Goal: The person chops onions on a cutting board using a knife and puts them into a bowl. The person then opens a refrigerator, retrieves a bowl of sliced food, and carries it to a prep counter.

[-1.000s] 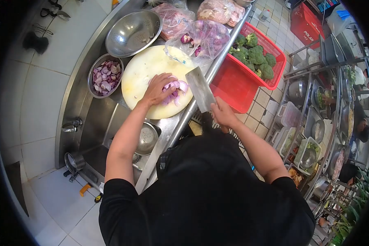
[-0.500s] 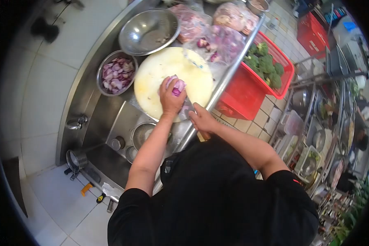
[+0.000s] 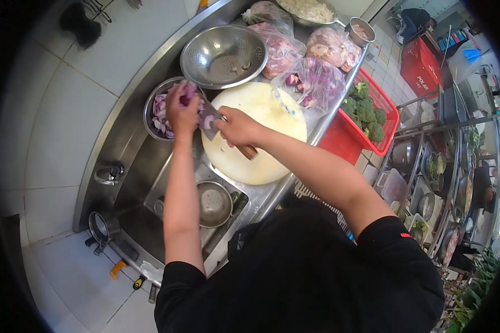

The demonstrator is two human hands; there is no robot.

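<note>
My left hand is closed around cut red onion above a metal bowl of onion pieces. My right hand grips a cleaver by its wooden handle. The broad blade reaches left, close beside my left hand, with a bit of purple onion against it. Beneath the cleaver lies a round, pale cutting board, its left edge near the bowl.
A metal colander stands behind the board. Bagged red onions and bagged meat lie at the back right. Broccoli fills a red basket beside the counter. The sink with a pot is front left.
My left hand has lifted the onion from the board and carried it left to the bowl. My right hand has brought the cleaver up and left across the board.
</note>
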